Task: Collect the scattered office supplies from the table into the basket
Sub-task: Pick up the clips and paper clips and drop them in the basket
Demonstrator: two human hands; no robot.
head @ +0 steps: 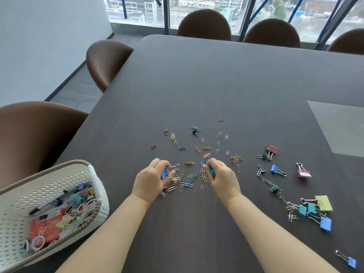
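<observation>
Two hands mid-frame: left hand (151,180) fingers grip a blue binder clip (164,173); right hand (222,178) fingers grip another blue clip (212,171).

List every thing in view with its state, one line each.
left hand, grips a blue binder clip whose wire handle sticks out
right hand, grips a second blue clip
basket, at the table edge on the left, partly filled
paper clips, scattered loose on the table
other binder clips, loose on the right, uncollected
</observation>
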